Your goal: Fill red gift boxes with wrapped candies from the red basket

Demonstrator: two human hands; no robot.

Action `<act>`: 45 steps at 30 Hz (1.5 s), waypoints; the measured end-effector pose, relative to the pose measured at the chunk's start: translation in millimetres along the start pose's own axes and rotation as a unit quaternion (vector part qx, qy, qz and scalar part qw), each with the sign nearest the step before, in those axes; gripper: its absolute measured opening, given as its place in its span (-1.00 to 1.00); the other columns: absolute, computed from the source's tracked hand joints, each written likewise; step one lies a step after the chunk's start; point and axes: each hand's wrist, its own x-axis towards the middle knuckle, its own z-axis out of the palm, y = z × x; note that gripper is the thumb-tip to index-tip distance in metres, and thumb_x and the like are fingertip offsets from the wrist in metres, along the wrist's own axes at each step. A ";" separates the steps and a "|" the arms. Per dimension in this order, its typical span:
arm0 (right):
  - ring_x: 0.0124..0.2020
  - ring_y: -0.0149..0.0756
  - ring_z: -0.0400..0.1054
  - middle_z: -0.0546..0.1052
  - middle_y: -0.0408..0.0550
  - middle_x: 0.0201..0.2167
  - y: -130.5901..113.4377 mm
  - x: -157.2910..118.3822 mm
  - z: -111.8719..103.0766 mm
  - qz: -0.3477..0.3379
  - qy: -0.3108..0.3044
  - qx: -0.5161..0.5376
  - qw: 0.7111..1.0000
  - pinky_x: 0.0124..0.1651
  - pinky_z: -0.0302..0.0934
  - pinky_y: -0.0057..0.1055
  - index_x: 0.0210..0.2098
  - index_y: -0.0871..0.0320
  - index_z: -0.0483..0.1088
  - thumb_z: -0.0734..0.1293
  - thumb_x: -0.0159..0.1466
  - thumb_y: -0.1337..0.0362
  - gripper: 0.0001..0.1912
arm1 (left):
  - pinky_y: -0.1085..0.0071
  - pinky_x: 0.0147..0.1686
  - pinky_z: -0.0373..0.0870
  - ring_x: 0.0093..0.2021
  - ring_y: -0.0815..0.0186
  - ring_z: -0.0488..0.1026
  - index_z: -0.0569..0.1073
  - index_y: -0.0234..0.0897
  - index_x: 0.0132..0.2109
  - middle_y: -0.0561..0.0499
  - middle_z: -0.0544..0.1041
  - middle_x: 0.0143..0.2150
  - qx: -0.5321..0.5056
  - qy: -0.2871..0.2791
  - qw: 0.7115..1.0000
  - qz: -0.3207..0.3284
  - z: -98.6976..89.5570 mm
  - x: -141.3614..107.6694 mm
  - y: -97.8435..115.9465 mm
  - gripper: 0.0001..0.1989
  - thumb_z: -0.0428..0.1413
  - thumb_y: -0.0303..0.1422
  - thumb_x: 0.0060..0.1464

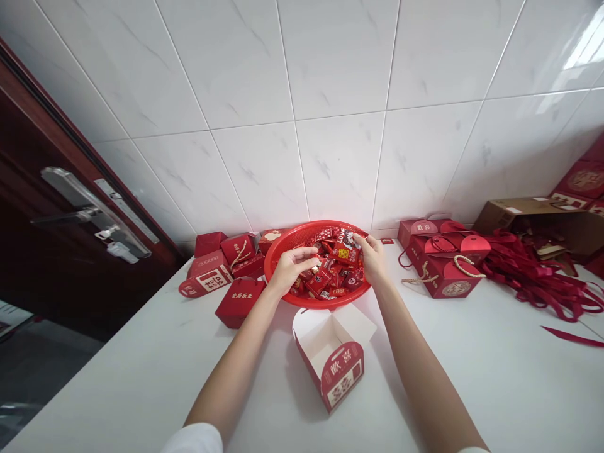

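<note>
A red plastic basket (pixel 283 302) full of red-wrapped candies (pixel 325 283) stands against the wall. My left hand (pixel 290 272) reaches over its left side, thumb and fingers pinched together. Something small and pale shows at those fingertips, too small to name. On the basket's right side, my right hand (pixel 372 255) grips the edge of a red candy packet (pixel 347 249) printed with "LOVE" and yellow characters. In front of the basket, between my forearms, is an open red gift box (pixel 342 374) with a white inside and its flaps spread; no contents are visible in it.
Closed red boxes (pixel 240 302) stand left of the basket. Right of it are red boxes with rope handles (pixel 441 264), a heap of dark red ribbon (pixel 533 270) and a cardboard box (pixel 514 214). A tiled wall (pixel 340 163) rises behind; a door (pixel 47 264) is at left.
</note>
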 end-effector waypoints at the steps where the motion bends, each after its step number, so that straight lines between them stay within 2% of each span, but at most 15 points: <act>1: -0.41 -0.24 0.48 0.61 -0.17 -0.47 0.0 -0.3 0.1 -0.002 0.000 -0.002 1.000 -0.36 0.39 -0.37 -0.47 0.06 0.49 0.53 -0.06 0.03 -0.71 | 0.23 -0.06 0.48 -0.18 0.19 0.56 0.63 -0.29 -0.11 -0.08 0.65 -0.19 -0.005 -0.002 1.000 0.012 1.3 -2.8 -0.5 -0.50 0.44 -0.22 -0.26; 5: -0.40 -0.23 0.49 0.59 -0.19 -0.50 0.3 -0.7 0.4 -0.005 0.001 -0.004 1.000 -0.34 0.39 -0.37 -0.48 0.07 0.48 0.53 -0.05 0.04 -0.71 | 0.28 -0.09 0.48 -0.22 0.26 0.54 0.61 -0.28 -0.07 -0.01 0.61 -0.24 -0.017 -0.006 0.999 0.037 6.5 -9.6 -2.3 -0.49 0.44 -0.31 -0.26; 12: -0.43 -0.24 0.47 0.58 -0.19 -0.50 2.3 -0.1 -0.5 -0.007 -0.003 -0.010 1.000 -0.35 0.39 -0.36 -0.46 0.07 0.49 0.53 -0.06 0.02 -0.69 | 0.31 -0.18 0.48 -0.24 0.26 0.51 0.61 -0.29 -0.14 0.02 0.60 -0.31 -0.046 0.025 0.998 0.026 5.9 -9.6 -4.1 -0.54 0.37 -0.40 -0.33; 16: -0.45 -0.25 0.45 0.59 -0.17 -0.50 2.6 -0.8 -0.9 -0.017 -0.006 -0.017 1.000 -0.38 0.37 -0.37 -0.48 0.07 0.49 0.53 -0.05 0.00 -0.69 | 0.33 -0.19 0.46 -0.23 0.27 0.51 0.60 -0.30 -0.15 0.01 0.60 -0.31 -0.061 0.017 0.998 0.011 4.5 -8.3 -4.9 -0.53 0.34 -0.46 -0.35; 25: -0.49 -0.29 0.42 0.55 -0.21 -0.53 4.5 1.1 -2.4 -0.013 -0.003 -0.028 1.000 -0.40 0.34 -0.38 -0.47 0.08 0.47 0.54 -0.04 -0.01 -0.67 | 0.27 -0.11 0.48 -0.21 0.26 0.51 0.61 -0.30 -0.13 0.00 0.59 -0.29 -0.035 0.013 0.999 -0.002 5.8 -7.0 -6.1 -0.52 0.42 -0.33 -0.30; 33: -0.41 -0.25 0.48 0.60 -0.16 -0.46 4.5 0.9 -2.3 -0.016 -0.020 -0.016 1.000 -0.32 0.39 -0.36 -0.41 0.09 0.54 0.52 -0.01 0.03 -0.71 | 0.32 -0.22 0.47 -0.28 0.28 0.50 0.60 -0.29 -0.20 0.02 0.57 -0.28 -0.007 0.028 1.000 0.002 7.0 -9.7 -5.6 -0.54 0.44 -0.24 -0.32; 39: -0.39 -0.22 0.49 0.62 -0.15 -0.43 6.1 1.8 -2.7 -0.023 -0.026 -0.014 0.999 -0.29 0.41 -0.33 -0.40 0.09 0.55 0.52 -0.01 0.04 -0.71 | 0.36 -0.19 0.43 -0.29 0.31 0.47 0.58 -0.28 -0.20 0.08 0.50 -0.36 -0.015 0.023 0.999 0.016 7.3 -10.3 -2.9 -0.59 0.39 -0.23 -0.26; 45: -0.37 -0.19 0.49 0.63 -0.13 -0.42 3.2 -1.5 -2.5 -0.035 -0.029 -0.020 0.999 -0.29 0.40 -0.32 -0.43 0.08 0.54 0.51 -0.02 0.02 -0.71 | 0.39 -0.21 0.41 -0.30 0.32 0.47 0.58 -0.28 -0.16 0.06 0.51 -0.36 0.019 0.013 0.999 -0.024 10.2 -8.8 -1.6 -0.68 0.27 -0.30 -0.14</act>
